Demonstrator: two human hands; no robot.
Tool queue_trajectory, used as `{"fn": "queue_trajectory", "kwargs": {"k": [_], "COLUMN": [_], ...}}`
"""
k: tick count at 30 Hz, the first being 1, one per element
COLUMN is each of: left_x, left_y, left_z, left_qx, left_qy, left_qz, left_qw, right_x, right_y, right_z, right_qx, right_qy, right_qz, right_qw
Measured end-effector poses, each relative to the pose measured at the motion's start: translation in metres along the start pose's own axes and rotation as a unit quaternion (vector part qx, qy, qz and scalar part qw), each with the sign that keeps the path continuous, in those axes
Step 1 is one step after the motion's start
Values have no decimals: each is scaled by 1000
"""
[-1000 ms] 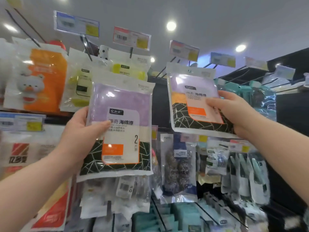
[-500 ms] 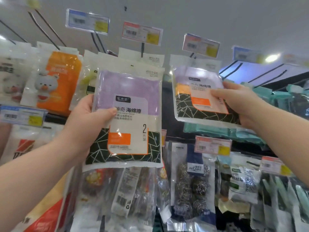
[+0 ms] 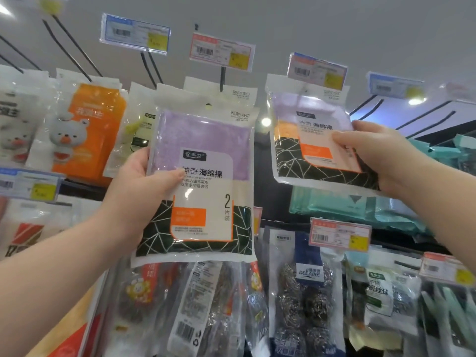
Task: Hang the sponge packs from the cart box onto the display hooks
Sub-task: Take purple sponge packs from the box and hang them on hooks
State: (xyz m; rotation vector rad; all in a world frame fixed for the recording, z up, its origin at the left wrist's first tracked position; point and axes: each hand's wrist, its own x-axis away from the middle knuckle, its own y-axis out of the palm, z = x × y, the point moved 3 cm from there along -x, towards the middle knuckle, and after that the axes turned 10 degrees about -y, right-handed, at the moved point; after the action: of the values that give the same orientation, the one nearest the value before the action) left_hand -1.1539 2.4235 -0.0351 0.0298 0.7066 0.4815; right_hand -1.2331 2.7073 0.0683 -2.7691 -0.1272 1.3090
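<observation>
Up top: left hand [image 3: 139,191] grips left sponge pack [image 3: 203,176], right hand [image 3: 381,155] grips right sponge pack [image 3: 314,140]. Best: line header hole on hook [image 3: 222,78] tip, slide back.

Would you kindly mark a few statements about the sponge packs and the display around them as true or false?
1. The left hand grips the left sponge pack, and the right hand grips the right sponge pack. True.
2. The left sponge pack's label shows a 5. False: it shows a 2.
3. A steel scourer pack hangs below the right sponge pack. True.
4. The bear pack is blue. False: it is orange.
</observation>
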Motion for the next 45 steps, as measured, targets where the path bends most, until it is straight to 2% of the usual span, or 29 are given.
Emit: {"fn": "queue_trajectory", "kwargs": {"k": [9,17,22,34,40,43,45], "left_x": [-3,-4,-7,-15,-14,-13,-12], "left_y": [0,-3,2,14,21,28,35], "left_z": [8,7,12,21,27,30,31], "left_qx": [4,5,9,-27,-47,-53,-48], "left_qy": [3,-4,-4,-28,-42,-45,-51], "left_qz": [-19,-25,-31,-12,-1,2,1], "left_qw": [1000,1000,999,999,998,998,998], "right_x": [-5,-11,-16,-51,-65,-67,-63], "right_y": [-1,-8,-4,26,35,30,22], "right_z": [-8,-6,-7,63,85,87,79], "right_qx": [21,104,78,115,83,147,216], "right_qy": [17,36,30,12,17,20,-38], "right_qz": [5,21,25,-29,-61,-32,13], "right_qw": [1000,994,996,993,995,988,976]}}
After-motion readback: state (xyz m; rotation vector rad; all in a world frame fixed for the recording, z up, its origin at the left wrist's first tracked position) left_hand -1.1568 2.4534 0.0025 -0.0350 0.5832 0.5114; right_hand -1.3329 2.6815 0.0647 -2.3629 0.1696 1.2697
